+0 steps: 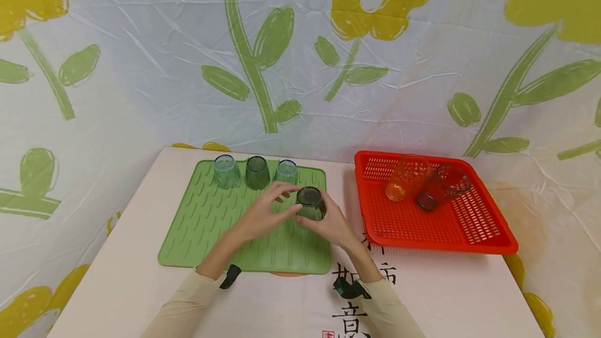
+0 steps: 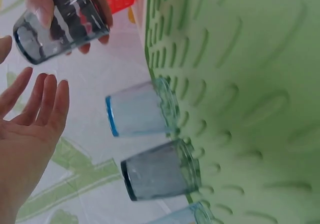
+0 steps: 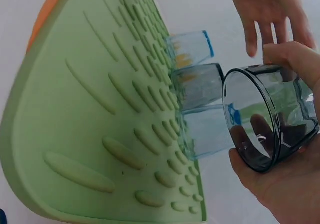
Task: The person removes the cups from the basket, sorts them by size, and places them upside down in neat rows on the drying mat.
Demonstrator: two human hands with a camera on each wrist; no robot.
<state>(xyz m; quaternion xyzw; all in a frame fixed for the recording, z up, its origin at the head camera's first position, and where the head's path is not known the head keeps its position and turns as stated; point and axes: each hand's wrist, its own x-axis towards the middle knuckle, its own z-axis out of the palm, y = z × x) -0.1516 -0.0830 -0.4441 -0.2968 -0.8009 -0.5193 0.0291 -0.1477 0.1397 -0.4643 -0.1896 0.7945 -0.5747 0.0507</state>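
A dark grey glass (image 1: 310, 205) hangs over the right part of the green drying mat (image 1: 211, 233), gripped by the right hand (image 1: 336, 227) around its side. Its open mouth faces the mat in the right wrist view. The left hand (image 1: 263, 217) is beside this glass with fingers spread and palm facing it, holding nothing. Along the mat's back edge three glasses stand in a row: a pale blue one (image 1: 227, 172), a dark grey one (image 1: 257, 173) and another pale blue one (image 1: 286, 172), the last partly behind the left hand's fingers.
To the right stands a red plastic basket (image 1: 441, 245) with a clear glass (image 1: 407, 177) and a darker glass (image 1: 443, 186) lying tilted inside. Black written characters (image 1: 349, 322) mark the pale table cover. A flower-printed cloth (image 1: 300, 93) hangs behind the table.
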